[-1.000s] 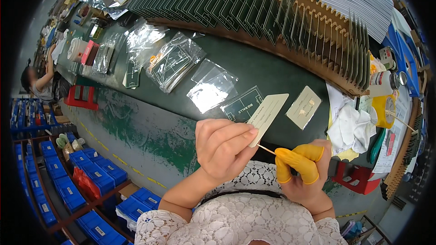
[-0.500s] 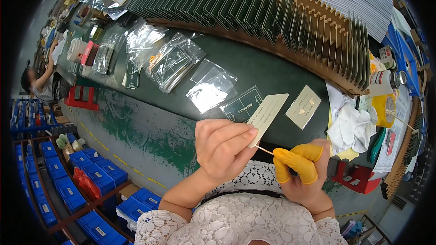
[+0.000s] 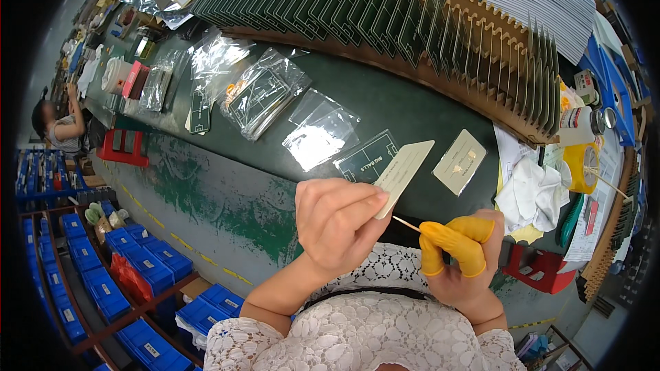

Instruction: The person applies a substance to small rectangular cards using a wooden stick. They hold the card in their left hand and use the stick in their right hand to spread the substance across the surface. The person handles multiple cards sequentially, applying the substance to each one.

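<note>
A flat cream card (image 3: 407, 168) with rounded corners and fine print is pinched in my left hand (image 3: 338, 221), tilted on edge. My right hand (image 3: 459, 254), with yellow finger cots on several fingers, grips a thin wooden stick (image 3: 407, 223). The stick's tip sits close to the card's lower edge; I cannot tell if they touch. Beyond my left hand a dark green card (image 3: 368, 159) lies flat, partly covered by the held card. To the right rests another cream card (image 3: 460, 163) with small pale marks on it.
A long brown slotted rack (image 3: 474, 82) of upright dark green cards spans the back. Clear plastic bags (image 3: 322, 130) and a bagged card stack (image 3: 262, 99) lie left. On the right are a white cloth (image 3: 533, 196), a yellow tape roll (image 3: 581, 167) and a white bottle (image 3: 577, 126).
My right hand and the stick have shifted slightly right, away from the held card. The held card has tilted a little. At far left another person's arm has moved.
</note>
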A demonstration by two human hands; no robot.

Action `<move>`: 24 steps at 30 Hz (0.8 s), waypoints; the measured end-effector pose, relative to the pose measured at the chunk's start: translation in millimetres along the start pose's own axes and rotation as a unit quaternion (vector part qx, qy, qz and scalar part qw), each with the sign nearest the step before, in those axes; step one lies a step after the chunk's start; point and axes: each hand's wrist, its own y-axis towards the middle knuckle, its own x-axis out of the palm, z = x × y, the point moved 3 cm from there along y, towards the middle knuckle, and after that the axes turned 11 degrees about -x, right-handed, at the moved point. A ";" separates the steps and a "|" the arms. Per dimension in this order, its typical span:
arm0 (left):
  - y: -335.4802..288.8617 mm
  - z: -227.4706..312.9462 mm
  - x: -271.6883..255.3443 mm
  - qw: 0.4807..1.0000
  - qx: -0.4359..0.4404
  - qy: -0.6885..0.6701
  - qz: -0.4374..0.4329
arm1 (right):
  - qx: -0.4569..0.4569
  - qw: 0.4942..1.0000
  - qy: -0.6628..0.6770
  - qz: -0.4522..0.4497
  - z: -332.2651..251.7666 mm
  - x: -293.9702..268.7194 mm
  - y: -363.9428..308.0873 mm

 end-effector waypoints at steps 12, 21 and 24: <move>13.8 -3.6 1.5 0.989 -0.144 -0.030 0.022 | 0.104 0.978 -0.179 -0.038 61.5 -20.4 -28.2; 17.9 6.3 0.7 0.996 -0.083 0.013 0.000 | 0.109 0.975 -0.184 -0.058 70.8 -14.1 -35.2; 17.6 6.8 -0.4 0.997 -0.067 0.030 -0.006 | 0.110 0.974 -0.186 -0.063 70.8 -12.2 -34.7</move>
